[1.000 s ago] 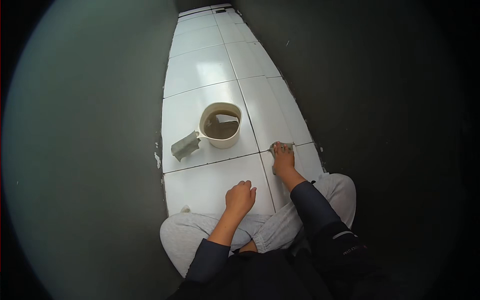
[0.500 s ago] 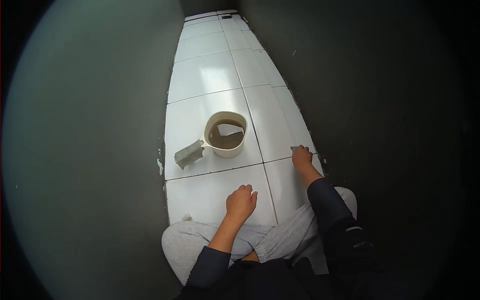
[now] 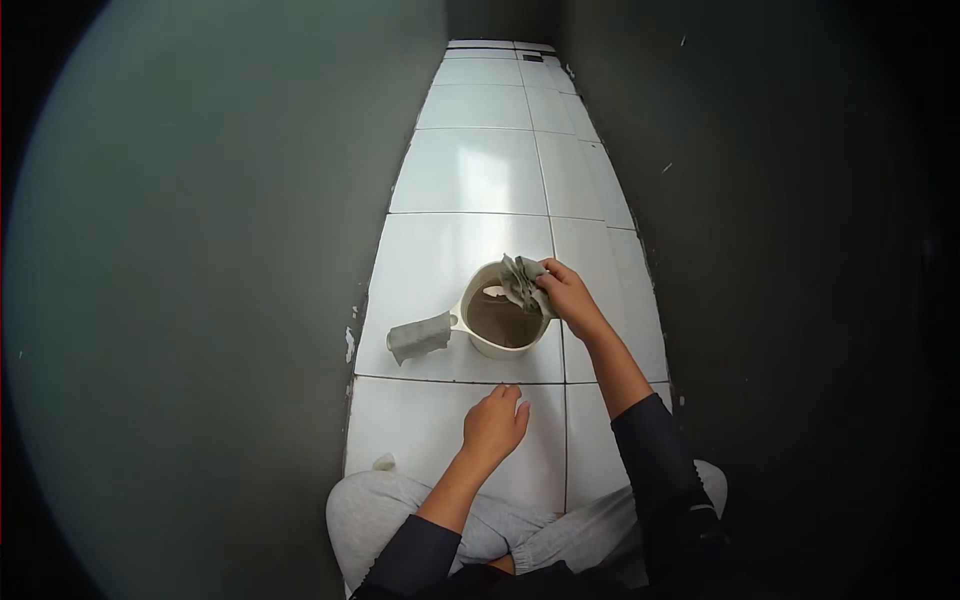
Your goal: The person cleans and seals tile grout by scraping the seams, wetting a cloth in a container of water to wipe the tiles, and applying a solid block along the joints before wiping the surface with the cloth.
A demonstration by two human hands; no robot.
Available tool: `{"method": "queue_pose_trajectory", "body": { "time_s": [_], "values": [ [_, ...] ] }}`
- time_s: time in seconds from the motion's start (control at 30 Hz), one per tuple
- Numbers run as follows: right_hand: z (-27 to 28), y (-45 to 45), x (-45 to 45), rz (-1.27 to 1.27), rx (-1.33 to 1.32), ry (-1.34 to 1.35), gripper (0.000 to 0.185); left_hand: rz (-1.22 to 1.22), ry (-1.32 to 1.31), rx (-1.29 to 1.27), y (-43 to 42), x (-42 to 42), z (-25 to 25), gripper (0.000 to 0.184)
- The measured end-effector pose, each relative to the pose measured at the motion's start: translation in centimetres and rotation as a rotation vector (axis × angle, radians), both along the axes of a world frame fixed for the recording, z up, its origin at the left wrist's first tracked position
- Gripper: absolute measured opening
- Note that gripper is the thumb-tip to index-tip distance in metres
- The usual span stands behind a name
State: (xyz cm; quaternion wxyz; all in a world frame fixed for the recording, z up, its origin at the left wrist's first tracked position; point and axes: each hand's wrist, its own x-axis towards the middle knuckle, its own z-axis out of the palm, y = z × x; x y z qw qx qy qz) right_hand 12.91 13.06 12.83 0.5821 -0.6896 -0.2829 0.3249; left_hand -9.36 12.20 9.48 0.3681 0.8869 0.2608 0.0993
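Note:
A crumpled grey cloth [image 3: 524, 281] is pinched in my right hand [image 3: 566, 297], which is over the right rim of a white dipper [image 3: 503, 352]. The cloth hangs partly inside the rim. Cloudy brownish water [image 3: 500, 322] fills part of the dipper, which stands upright on the tiles. Another piece of grey cloth [image 3: 420, 337] is draped over its handle, which points left. Nearer to me, my left hand [image 3: 494, 424] is held with curled fingers above the white tiles, and nothing shows in them.
White tiles [image 3: 485, 110] run away as a narrow strip between a grey-green wall [image 3: 230, 250] on the left and a dark wall [image 3: 760, 280] on the right. A small pale lump [image 3: 384, 462] lies by my left knee. My crossed legs [image 3: 385, 510] border the near end.
My right hand has moved from the right edge of the tiles, leftward and up to the dipper's rim, with the grey cloth in it. The view has shifted; my left hand stays almost in place.

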Motion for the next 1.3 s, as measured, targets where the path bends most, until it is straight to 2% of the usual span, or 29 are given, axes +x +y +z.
{"method": "queue_pose_trajectory", "body": {
  "time_s": [0.03, 0.1, 0.17, 0.2, 0.3, 0.47, 0.63, 0.73, 0.77, 0.83, 0.87, 0.9, 0.97, 1.07, 1.17, 1.3],
  "values": [
    [-0.4, 1.0, -0.5, 0.036, -0.045, -0.064, 0.023, 0.005, -0.002, -0.018, 0.2, -0.1, -0.3, 0.024],
    [-1.1, 2.1, -1.5, 0.062, -0.237, -0.432, 0.032, 0.009, -0.010, -0.029, 0.8, 0.1, -1.1, 0.026],
    [-2.9, 2.6, -2.2, 0.216, -0.233, -0.823, 0.043, 0.091, -0.036, 0.004, 1.3, 0.6, -1.1, 0.029],
    [-3.7, 3.0, -2.5, 0.318, -0.325, -0.909, 0.043, 0.099, -0.035, 0.003, 1.6, 0.9, -1.1, 0.029],
    [-5.9, 3.7, -3.2, 0.352, -0.425, -0.984, 0.040, 0.149, -0.138, -0.038, 2.5, 1.4, -1.4, 0.035],
    [-6.1, 3.6, -3.3, 0.323, -0.304, -0.898, 0.038, 0.162, -0.308, -0.014, 3.0, 2.2, -1.6, 0.039],
    [-3.4, 3.6, -4.2, 0.344, -0.565, -0.857, 0.020, 0.149, -0.204, 0.008, 4.2, 2.5, -1.5, 0.033],
    [-0.9, 3.9, -5.2, 0.346, -0.698, -0.803, 0.027, 0.148, -0.202, 0.017, 4.6, 2.8, -1.3, 0.028],
    [-2.3, 3.9, -4.7, 0.351, -0.709, -0.799, 0.027, 0.143, -0.218, 0.028, 4.6, 2.8, -1.2, 0.025],
    [-7.2, 4.1, -2.8, 0.342, -0.468, -1.020, 0.033, 0.153, -0.198, 0.050, 4.6, 2.6, -1.4, 0.022],
    [-8.3, 4.1, -2.4, 0.384, -0.464, -1.049, 0.028, 0.165, -0.182, 0.084, 4.6, 2.6, -1.5, 0.019],
    [-8.1, 3.7, -2.6, 0.382, -0.460, -1.050, 0.028, 0.164, -0.183, 0.088, 4.6, 2.5, -1.6, 0.019],
    [-6.7, 2.9, -3.3, 0.317, -0.320, -0.812, 0.031, 0.215, -0.211, 0.111, 4.6, 2.2, -1.8, 0.015],
    [-5.6, 2.4, -3.3, 0.342, -0.344, -0.708, 0.035, 0.237, -0.162, 0.138, 4.9, 1.8, -2.0, 0.014],
    [-2.8, 2.1, -4.5, 0.328, -0.490, -0.712, 0.037, 0.271, -0.125, 0.149, 5.0, 1.6, -1.7, 0.014],
    [-4.6, 2.5, -4.5, 0.329, -0.480, -0.829, 0.035, 0.277, -0.155, 0.170, 5.0, 1.5, -1.8, 0.015]
  ]
}}
